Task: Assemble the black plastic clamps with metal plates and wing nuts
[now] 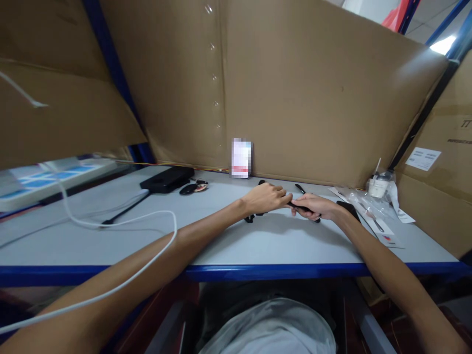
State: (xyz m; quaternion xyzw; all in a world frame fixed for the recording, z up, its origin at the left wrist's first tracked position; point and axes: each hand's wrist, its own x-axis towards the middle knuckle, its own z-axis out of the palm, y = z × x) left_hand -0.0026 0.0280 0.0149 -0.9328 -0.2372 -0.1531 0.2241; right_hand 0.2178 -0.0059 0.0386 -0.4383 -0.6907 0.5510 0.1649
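Note:
My right hand (309, 205) is closed round a thin black object (303, 208) above the grey tabletop (228, 246). My left hand (267, 197) meets it from the left, fingers bent together at the near end of that object; what its fingertips pinch is too small to make out. Small black pieces (250, 218) lie on the table under my left hand, partly hidden by it. Behind my right hand lies a slim black item (300, 189). Another black piece (261, 182) shows just behind my left hand.
A lit phone (241, 158) leans on the cardboard wall. At left are a black box (167, 179), a dark oval object (188, 189), a power strip (55, 182) and a white cable (162, 213). At right are plastic packaging (363, 204) and a cup (378, 187).

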